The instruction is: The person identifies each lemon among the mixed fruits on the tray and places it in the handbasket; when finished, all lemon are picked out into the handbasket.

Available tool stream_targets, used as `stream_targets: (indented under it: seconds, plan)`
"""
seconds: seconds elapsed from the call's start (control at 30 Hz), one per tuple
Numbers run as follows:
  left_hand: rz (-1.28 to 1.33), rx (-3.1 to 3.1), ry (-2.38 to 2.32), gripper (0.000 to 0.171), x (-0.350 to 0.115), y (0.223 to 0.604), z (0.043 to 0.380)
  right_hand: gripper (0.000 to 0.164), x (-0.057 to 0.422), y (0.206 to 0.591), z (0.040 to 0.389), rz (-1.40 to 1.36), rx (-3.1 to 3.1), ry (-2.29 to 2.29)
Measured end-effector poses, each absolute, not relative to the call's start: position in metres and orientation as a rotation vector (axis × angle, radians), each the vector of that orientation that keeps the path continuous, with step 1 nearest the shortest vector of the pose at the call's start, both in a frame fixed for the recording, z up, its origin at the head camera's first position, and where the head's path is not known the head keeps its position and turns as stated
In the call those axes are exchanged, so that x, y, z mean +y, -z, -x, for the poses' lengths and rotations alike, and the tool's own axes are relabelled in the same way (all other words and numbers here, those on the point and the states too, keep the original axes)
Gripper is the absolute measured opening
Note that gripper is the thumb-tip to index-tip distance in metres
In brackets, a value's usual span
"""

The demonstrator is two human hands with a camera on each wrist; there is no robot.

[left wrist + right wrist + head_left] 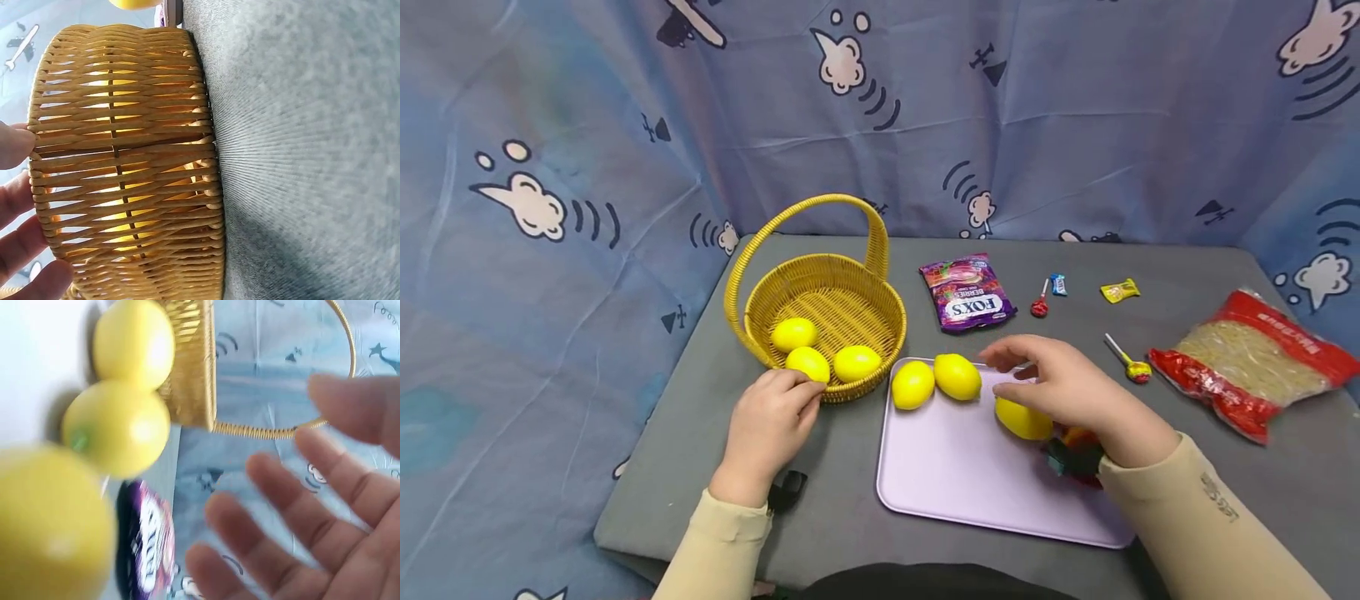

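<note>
At the near rim of a yellow wicker basket (891, 333), my left hand (775, 421) grips the edge, its fingertips also showing at the rim in the left wrist view. Three lemons lie inside, including one lemon (856, 363) near the front wall. My right hand (1063, 387) hovers over a lilac tray (955, 475) with its fingers spread and nothing held. Below its palm is a lemon (1021, 419), partly covered. Two more lemons, one lemon (913, 385) and another lemon (957, 377), sit at the tray's far left corner.
Partly hidden under the right wrist is a dark green and red item (1071, 457). A purple candy bag (967, 293), a red lollipop (1039, 307), small wrapped sweets, a yellow lollipop (1138, 372) and a red-and-clear food bag (1255, 362) lie behind and right of the tray.
</note>
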State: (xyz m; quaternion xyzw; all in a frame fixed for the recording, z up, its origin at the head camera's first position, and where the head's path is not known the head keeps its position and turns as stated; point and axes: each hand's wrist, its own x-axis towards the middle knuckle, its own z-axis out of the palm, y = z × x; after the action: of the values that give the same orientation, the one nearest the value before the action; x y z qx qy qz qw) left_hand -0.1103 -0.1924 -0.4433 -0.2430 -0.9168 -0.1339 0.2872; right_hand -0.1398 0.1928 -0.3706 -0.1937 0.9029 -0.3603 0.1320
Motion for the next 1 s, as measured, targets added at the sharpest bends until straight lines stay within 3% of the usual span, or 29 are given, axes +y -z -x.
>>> stream_targets:
  seconds: [0.27,1.0]
  plan:
    - [0.642,-2.45,0.351,0.012,-0.194,0.445,0.109,0.044,0.203,0.388,0.117,0.361,2.735,0.839]
    - [0.639,-2.457,0.337,0.011,-0.191,0.443,0.109,0.042,0.181,0.419,0.106,0.471,2.783,0.735]
